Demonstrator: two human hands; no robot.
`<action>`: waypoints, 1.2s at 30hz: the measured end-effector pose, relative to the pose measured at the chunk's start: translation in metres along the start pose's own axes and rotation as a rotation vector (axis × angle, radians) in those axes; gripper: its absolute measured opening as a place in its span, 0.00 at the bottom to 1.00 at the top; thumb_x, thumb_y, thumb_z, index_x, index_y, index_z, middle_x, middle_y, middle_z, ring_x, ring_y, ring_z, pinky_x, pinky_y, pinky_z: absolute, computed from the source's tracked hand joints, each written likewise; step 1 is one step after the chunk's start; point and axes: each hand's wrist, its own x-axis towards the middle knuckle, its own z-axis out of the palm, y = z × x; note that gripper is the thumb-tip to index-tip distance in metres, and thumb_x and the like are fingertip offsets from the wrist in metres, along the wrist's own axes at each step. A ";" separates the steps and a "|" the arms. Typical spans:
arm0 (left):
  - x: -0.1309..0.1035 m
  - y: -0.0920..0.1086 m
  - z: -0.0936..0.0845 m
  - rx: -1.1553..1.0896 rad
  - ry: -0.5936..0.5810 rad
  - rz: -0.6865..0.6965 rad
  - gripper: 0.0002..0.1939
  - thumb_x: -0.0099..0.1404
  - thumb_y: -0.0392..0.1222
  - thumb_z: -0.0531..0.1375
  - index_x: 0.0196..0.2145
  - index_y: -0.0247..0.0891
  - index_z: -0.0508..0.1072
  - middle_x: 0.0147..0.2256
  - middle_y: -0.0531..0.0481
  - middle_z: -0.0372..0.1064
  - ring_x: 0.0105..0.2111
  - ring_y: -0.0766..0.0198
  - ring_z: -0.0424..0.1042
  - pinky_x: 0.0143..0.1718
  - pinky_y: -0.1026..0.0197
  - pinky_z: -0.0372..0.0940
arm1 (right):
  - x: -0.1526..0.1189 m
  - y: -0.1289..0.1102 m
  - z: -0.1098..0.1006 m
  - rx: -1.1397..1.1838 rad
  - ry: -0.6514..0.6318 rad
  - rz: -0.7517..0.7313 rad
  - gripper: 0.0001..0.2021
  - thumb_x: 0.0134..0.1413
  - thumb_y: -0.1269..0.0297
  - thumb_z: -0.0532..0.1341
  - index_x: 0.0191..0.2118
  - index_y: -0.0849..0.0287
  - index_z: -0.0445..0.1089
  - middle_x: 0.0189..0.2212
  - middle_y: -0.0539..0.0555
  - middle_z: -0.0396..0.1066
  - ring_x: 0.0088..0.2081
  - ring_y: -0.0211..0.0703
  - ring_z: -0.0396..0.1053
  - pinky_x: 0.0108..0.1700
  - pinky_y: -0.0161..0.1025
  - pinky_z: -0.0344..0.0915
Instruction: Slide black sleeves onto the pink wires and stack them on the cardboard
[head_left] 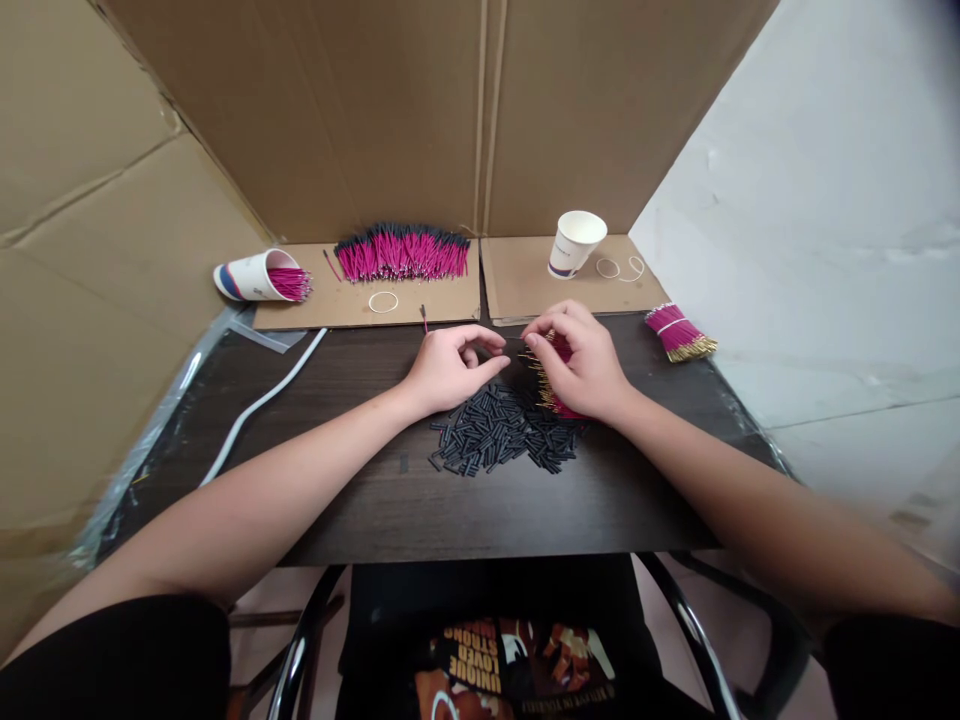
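Observation:
My left hand (457,368) is over the dark table, thumb and index finger a little apart, with nothing clearly visible between them. Facing it, my right hand (576,362) pinches something thin whose tip points toward the left hand. Partly hidden under the right hand lie magenta wires with gold tips (546,385). In front of both hands spreads a pile of short black tubes (495,432). Just behind the left hand, a wire with a dark end (424,318) sticks up. Many magenta wires with black ends (405,252) lie in a row on cardboard at the back.
A tipped paper cup (251,277) holds magenta wires at back left. An upright paper cup (576,245) and rubber bands (621,268) are at back right. A banded wire bundle (679,332) lies right. A white cable (262,400) crosses the left side. Cardboard walls (360,110) stand behind.

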 end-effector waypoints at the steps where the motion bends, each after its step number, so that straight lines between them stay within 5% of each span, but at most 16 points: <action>1: 0.000 0.000 0.000 0.002 -0.001 -0.002 0.19 0.65 0.49 0.73 0.49 0.35 0.87 0.41 0.44 0.85 0.24 0.74 0.64 0.29 0.66 0.61 | 0.000 -0.002 -0.001 0.012 0.020 0.016 0.08 0.76 0.61 0.63 0.44 0.56 0.78 0.41 0.58 0.73 0.44 0.51 0.72 0.47 0.49 0.68; 6: -0.001 0.001 -0.001 0.016 0.003 -0.012 0.20 0.65 0.53 0.74 0.46 0.35 0.88 0.29 0.47 0.80 0.23 0.72 0.62 0.28 0.65 0.58 | -0.001 -0.007 0.000 0.189 -0.041 0.197 0.11 0.75 0.56 0.65 0.43 0.58 0.79 0.33 0.53 0.74 0.32 0.43 0.67 0.36 0.43 0.63; 14: -0.005 0.008 -0.002 -0.049 -0.041 0.083 0.18 0.66 0.55 0.74 0.43 0.37 0.89 0.32 0.47 0.81 0.26 0.71 0.65 0.29 0.64 0.60 | -0.001 -0.013 0.002 0.488 -0.138 0.378 0.15 0.72 0.50 0.68 0.41 0.59 0.76 0.29 0.53 0.76 0.31 0.42 0.71 0.37 0.43 0.68; 28: -0.012 0.018 0.001 -0.006 -0.032 0.110 0.15 0.68 0.53 0.71 0.37 0.36 0.87 0.30 0.48 0.80 0.25 0.70 0.65 0.29 0.64 0.60 | -0.001 -0.011 0.007 0.525 -0.211 0.374 0.17 0.69 0.47 0.69 0.45 0.58 0.80 0.39 0.57 0.81 0.39 0.46 0.76 0.43 0.44 0.74; 36: 0.004 0.012 -0.039 0.449 0.311 -0.095 0.11 0.68 0.43 0.63 0.30 0.36 0.78 0.28 0.46 0.78 0.27 0.65 0.69 0.36 0.59 0.63 | -0.005 -0.004 0.000 0.236 -0.190 0.183 0.10 0.71 0.57 0.66 0.47 0.59 0.77 0.27 0.48 0.68 0.26 0.38 0.59 0.31 0.41 0.60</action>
